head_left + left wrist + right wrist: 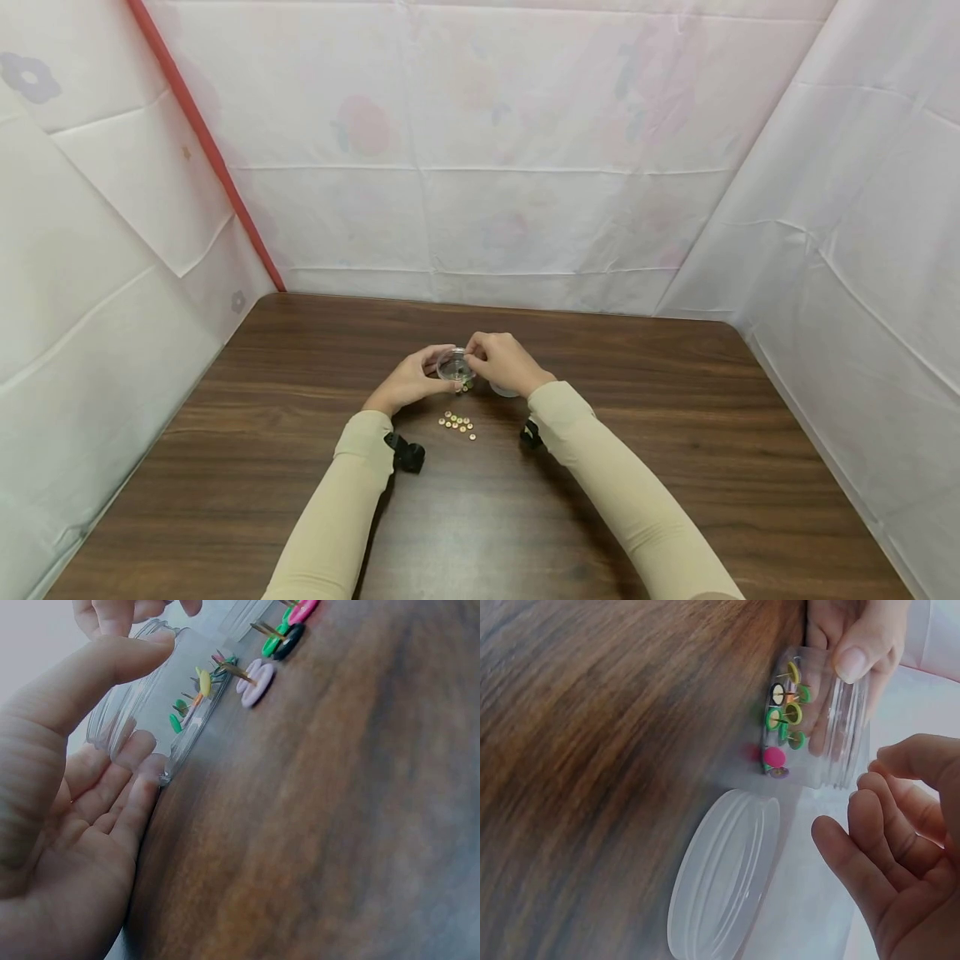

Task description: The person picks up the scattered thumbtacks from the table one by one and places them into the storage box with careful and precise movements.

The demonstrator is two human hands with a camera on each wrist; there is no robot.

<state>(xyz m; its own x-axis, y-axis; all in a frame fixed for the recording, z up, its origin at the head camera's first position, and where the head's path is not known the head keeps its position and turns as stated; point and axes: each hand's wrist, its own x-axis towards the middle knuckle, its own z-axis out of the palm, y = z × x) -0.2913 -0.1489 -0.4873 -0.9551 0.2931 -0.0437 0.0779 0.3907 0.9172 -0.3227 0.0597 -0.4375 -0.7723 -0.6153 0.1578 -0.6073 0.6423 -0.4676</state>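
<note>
A clear plastic jar (454,367) stands upright on the table, its mouth uncovered. My left hand (411,382) grips it, thumb across the near side and fingers behind. Several coloured thumbtacks (784,716) lie at the bottom inside. Over the rim is my right hand (504,360), thumb and index fingertips close together; I cannot tell whether a tack is between them. Its other fingers are loosely bent in the right wrist view. Nearer me, several thumbtacks (456,422) rest on the table; a lilac tack (259,682) has its pin pointing up.
A clear round lid (724,877) lies on the table beside the jar, partly hidden under my right hand in the head view. The brown wooden table (300,483) is bordered by white patterned cloth (480,217) at the back and sides.
</note>
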